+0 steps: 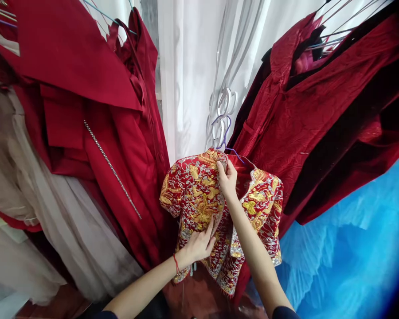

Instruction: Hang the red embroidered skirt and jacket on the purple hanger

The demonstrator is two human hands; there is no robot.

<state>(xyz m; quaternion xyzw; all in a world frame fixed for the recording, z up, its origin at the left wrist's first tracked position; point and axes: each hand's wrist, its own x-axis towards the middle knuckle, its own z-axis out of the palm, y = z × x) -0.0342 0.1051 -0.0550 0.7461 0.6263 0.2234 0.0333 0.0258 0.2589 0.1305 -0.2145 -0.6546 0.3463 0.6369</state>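
A red jacket with gold and silver embroidery (199,199) hangs low in the middle on a purple hanger (226,135). My right hand (226,177) pinches the jacket's collar near the top, fingers closed on the cloth. My left hand (199,243) grips the jacket's front edge lower down, with a red string on its wrist. Both arms reach up from the bottom of the view.
Dark red gowns (96,133) with a rhinestone strip hang at the left, over pale beige tulle (36,212). Crumpled red and dark velvet garments (319,119) hang at the right. White curtain (193,75) and white hangers (226,104) behind. Blue pleated fabric (352,248) lies at lower right.
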